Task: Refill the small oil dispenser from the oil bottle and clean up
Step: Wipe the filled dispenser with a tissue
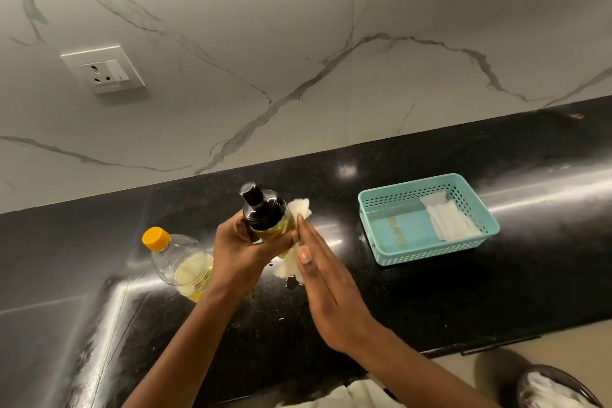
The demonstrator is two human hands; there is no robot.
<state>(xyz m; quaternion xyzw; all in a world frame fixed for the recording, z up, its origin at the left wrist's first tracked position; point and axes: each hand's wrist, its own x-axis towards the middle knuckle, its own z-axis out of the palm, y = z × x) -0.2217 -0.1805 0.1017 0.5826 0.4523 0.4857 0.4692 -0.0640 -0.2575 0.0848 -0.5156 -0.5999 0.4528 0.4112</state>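
Left grip (245, 243) around one dispenser (268, 219).

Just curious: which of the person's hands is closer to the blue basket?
The right hand. It presses a tissue against the dispenser, just left of the basket. The left hand grips the dispenser's far side, farther away.

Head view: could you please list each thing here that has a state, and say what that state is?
Oil dispenser: black pump top on, lifted off the counter, tilted.
Oil bottle: orange cap on, standing on the counter, partly full.
Tissue: crumpled, pressed against the dispenser.
Left hand: gripping the dispenser.
Right hand: flat against the tissue.
Teal basket: holds folded tissues.
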